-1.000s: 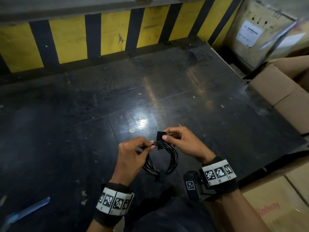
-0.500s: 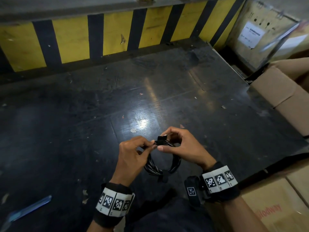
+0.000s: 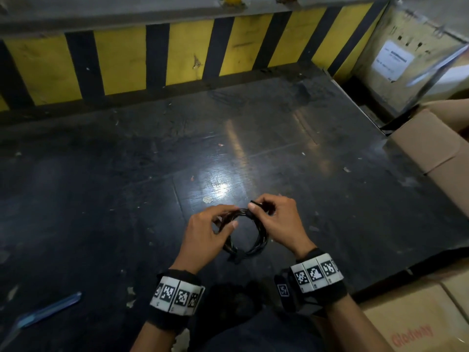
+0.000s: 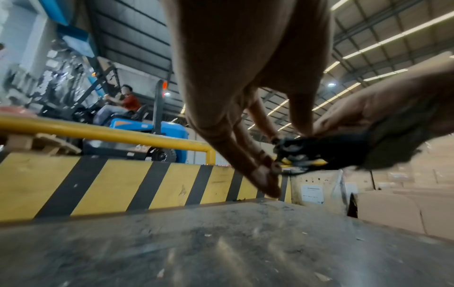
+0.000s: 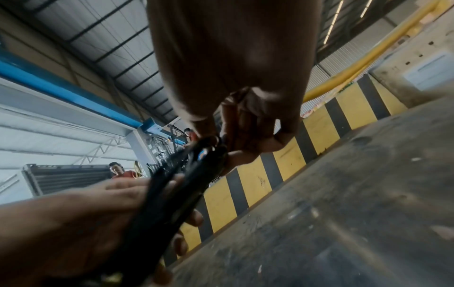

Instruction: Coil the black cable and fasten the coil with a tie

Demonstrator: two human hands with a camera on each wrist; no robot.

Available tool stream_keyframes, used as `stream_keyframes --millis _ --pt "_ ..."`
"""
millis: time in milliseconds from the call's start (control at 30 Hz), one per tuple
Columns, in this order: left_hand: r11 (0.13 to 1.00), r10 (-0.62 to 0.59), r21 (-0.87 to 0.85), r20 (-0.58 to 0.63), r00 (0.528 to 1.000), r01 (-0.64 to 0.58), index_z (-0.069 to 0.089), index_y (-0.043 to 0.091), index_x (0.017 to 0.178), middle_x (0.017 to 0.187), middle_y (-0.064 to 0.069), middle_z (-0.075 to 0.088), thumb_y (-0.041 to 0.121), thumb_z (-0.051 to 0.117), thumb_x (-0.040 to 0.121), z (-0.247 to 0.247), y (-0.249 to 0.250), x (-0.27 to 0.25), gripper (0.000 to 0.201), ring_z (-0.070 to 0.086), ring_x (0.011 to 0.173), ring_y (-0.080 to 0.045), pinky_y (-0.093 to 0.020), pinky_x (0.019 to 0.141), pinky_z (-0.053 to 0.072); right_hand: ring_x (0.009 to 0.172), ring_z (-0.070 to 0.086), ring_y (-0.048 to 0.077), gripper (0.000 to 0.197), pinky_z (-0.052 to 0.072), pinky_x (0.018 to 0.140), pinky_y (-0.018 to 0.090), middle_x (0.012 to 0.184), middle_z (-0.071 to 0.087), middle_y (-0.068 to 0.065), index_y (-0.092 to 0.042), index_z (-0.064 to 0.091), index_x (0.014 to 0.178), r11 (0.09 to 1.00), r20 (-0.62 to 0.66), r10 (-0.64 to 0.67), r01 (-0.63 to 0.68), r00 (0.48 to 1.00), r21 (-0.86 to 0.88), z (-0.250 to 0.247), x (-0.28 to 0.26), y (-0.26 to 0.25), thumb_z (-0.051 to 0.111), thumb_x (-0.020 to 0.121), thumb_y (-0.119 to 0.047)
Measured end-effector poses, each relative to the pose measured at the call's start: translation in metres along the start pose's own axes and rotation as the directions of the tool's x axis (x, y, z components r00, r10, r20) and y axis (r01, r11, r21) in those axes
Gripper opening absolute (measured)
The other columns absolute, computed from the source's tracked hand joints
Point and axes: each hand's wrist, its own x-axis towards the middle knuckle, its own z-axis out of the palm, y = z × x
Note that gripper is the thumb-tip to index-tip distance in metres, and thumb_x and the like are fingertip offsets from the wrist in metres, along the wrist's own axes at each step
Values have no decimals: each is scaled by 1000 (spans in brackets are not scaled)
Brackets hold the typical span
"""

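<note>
The black cable (image 3: pixel 261 240) is wound into a small coil, held just above the dark table (image 3: pixel 127 199). My left hand (image 3: pixel 229 218) grips the coil's left side between thumb and fingers. At the top of the coil my right hand (image 3: pixel 257 208) pinches a black tie (image 3: pixel 255 203) down against the strands. A dark tab (image 3: pixel 237 257) sticks out at the coil's bottom. The left wrist view shows my left hand (image 4: pixel 282 155) at the bundled cable (image 4: pixel 307 153). Seen from the right wrist, my right hand (image 5: pixel 221 147) pinches the coil (image 5: pixel 172 190), which partly hides the tie.
Cardboard boxes (image 3: pixel 431 153) line the table's right edge, with another box (image 3: pixel 418 321) at the near right. A blue strip (image 3: pixel 48 309) lies at the near left. A yellow-black barrier (image 3: pixel 190 54) closes the far side. Behind it a person sits on a forklift (image 4: pixel 137 124).
The tie's free end stood up above the coil a second ago; now my right fingers have folded it down over the strands. Both hands stayed at the coil.
</note>
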Motion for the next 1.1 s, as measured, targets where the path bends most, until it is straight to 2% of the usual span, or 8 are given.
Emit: stream_keyframes --millis 100,200,267,433,633,733,900,1100 --pt "966 -259 24 58 964 258 61 27 128 96 5 70 39 81 80 0 -15 -3 53 70 86 -11 -26 79 57 64 63 1 13 46 63 9 72 75 0 -11 76 78 993 -97 107 -101 990 69 10 9 14 73 89 -17" --pt "884 -466 88 73 882 460 68 16 94 74 4 73 58 72 82 3 -32 -7 45 73 76 -16 -34 76 59 64 65 -8 10 46 66 4 73 73 -4 -9 78 83 974 -106 187 -170 977 150 17 14 24 72 90 -13" --pt "849 -523 3 143 840 528 67 5 72 56 0 72 54 65 90 5 -43 -10 52 74 61 -16 -40 70 62 63 65 -10 10 46 71 3 72 73 -4 -8 78 81 964 -77 224 -210 971 166 25 15 32 73 90 -11" --pt "836 -547 -15 64 835 548 57 4 63 55 -10 68 33 61 99 14 -70 -10 46 67 48 -18 -45 62 60 74 75 19 8 63 79 37 79 79 8 -9 79 84 943 -2 324 -322 946 87 56 24 65 76 87 -16" --pt "830 -534 192 1 845 524 62 12 73 68 -8 68 29 60 98 4 -104 18 30 66 70 -31 -31 61 43 66 70 8 12 55 71 19 75 77 -1 -12 81 86 941 37 338 -338 940 -15 85 55 81 79 85 -24" --pt "819 -520 266 -28 854 508 66 8 81 81 -16 74 29 59 98 -2 -118 47 27 68 80 -37 -36 65 46 68 70 6 15 48 66 4 75 76 -4 -15 81 88 940 37 336 -332 941 -78 101 80 87 78 85 -29" --pt "762 -519 408 -78 851 503 64 5 91 95 -22 73 32 53 100 -1 -149 93 31 67 90 -42 -43 71 50 75 74 17 19 60 77 27 83 80 4 -13 81 91 913 27 394 -388 919 -125 134 122 102 77 84 -31" --pt "729 -614 382 -4 789 569 64 6 91 96 -20 74 34 52 101 3 -188 112 32 67 91 -40 -41 74 51 85 76 19 17 57 85 26 90 81 7 -16 80 101 871 90 488 -478 868 -111 161 138 120 74 86 -23"
